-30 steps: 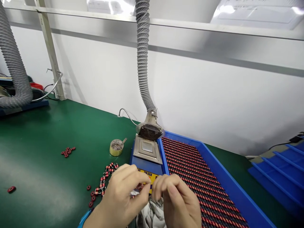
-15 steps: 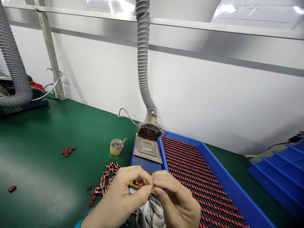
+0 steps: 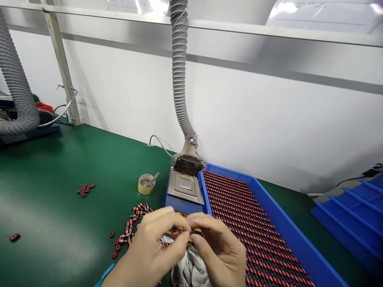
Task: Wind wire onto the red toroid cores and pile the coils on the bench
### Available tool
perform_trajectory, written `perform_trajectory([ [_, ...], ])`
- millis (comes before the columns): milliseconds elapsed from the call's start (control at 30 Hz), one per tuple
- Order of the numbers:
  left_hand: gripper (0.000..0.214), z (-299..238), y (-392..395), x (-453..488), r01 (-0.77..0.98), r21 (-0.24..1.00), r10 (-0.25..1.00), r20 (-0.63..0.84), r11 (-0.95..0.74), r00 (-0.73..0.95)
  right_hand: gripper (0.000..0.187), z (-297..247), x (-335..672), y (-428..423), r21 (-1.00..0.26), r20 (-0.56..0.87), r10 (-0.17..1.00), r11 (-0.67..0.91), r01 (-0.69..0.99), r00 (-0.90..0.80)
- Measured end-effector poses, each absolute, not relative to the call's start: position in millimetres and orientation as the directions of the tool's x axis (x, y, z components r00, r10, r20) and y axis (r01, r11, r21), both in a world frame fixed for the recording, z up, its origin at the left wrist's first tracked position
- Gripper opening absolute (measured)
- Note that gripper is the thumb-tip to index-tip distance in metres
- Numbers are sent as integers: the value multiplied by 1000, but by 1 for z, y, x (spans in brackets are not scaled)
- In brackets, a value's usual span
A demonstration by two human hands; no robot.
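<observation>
While both hands work close together over the front of a blue solder station (image 3: pixel 182 209), the left hand (image 3: pixel 149 251) pinches a small red coil (image 3: pixel 175 233) in its fingertips. The right hand (image 3: pixel 218 248) is curled, and its fingertips (image 3: pixel 194 235) sit right beside the coil, but I cannot tell if they have hold of it too. The coil is just above a crumpled gray cloth (image 3: pixel 190 267). A yellow label (image 3: pixel 181 214) on the station has dark letters, but the hands hide most of them and I cannot read them. To the right, a blue tray (image 3: pixel 269 191) holds long rows of red and black coils. To the left, more coils (image 3: pixel 131 227) lie in a crooked line on the green mat (image 3: pixel 60 211). Some red rings (image 3: pixel 85 190) sit in a small pile, and one more ring (image 3: pixel 14 237) lies alone. A roll of tape (image 3: pixel 146 184) holds small metal bits. A gray hose (image 3: pixel 179 67) comes down to a round fan (image 3: pixel 188 165) on the station.
</observation>
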State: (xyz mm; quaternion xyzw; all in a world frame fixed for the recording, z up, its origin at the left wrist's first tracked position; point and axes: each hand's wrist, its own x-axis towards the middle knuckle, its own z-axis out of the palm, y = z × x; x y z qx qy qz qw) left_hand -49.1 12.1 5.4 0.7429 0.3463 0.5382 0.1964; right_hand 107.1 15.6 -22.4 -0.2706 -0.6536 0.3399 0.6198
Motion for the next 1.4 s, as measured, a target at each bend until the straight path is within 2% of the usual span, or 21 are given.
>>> perform_trajectory([
  [100,19,5,12,-48,265,699,747,635,-664,197,36,-22,104,15,-603,791,606,795,58,-87],
  [167,20,3,13,-46,334,602,679,706,-725,203,32,-23,103,13,-545,821,564,820,177,-84],
  [233,23,0,14,-43,452,419,554,802,-788,222,18,-25,102,10,-670,720,692,713,206,-50],
  [267,24,-2,15,-42,507,324,493,836,-799,241,18,-25,103,10,-777,615,788,614,140,-40],
  [333,25,-4,16,-41,569,201,413,870,-797,270,30,-25,103,9,-921,380,921,367,-133,-89],
  [367,25,-4,16,-42,574,191,403,875,-796,267,34,-24,104,10,-923,313,939,265,-278,-146],
  [400,24,-3,16,-42,562,217,415,874,-798,252,36,-23,104,10,-899,296,938,211,-384,-179],
  [467,22,-1,16,-44,502,342,489,851,-794,194,32,-21,103,11,-858,360,926,282,-430,-112],
  [567,20,4,14,-47,357,584,662,735,-729,146,4,-21,100,11,-816,552,834,544,-195,20],
  [633,18,6,13,-47,286,679,731,666,-676,148,20,-21,100,13,-754,654,756,652,-86,-5],
  [733,19,6,13,-45,262,705,750,642,-659,159,37,-22,101,14,-633,772,634,773,37,-45],
  [833,21,4,14,-42,355,579,660,732,-733,169,33,-21,102,12,-569,807,588,800,189,-60],
  [900,23,1,15,-40,483,390,531,825,-784,195,19,-21,101,9,-690,710,704,698,192,-8],
  [933,23,-1,16,-39,540,291,466,857,-790,219,20,-20,101,9,-793,603,798,597,122,15],
  [1000,23,-4,16,-39,596,165,385,885,-786,262,33,-20,100,9,-936,334,942,327,-132,-37],
  [1033,23,-5,17,-39,595,157,375,889,-788,263,38,-20,100,10,-944,240,965,206,-260,-109],
  [1067,22,-6,16,-40,579,187,390,887,-793,247,41,-19,100,10,-925,213,962,142,-353,-172],
  [1133,22,-4,16,-41,499,340,488,850,-797,200,40,-19,102,12,-888,316,931,223,-402,-182],
  [1200,21,-1,15,-42,380,546,638,750,-747,174,26,-18,103,11,-865,446,892,410,-288,-68],
  [1267,19,2,14,-43,269,710,758,628,-651,176,8,-18,103,10,-857,495,869,491,-157,17],
  [1400,18,5,15,-43,136,843,849,491,-520,196,7,-17,103,9,-815,572,820,566,-124,-20],
])
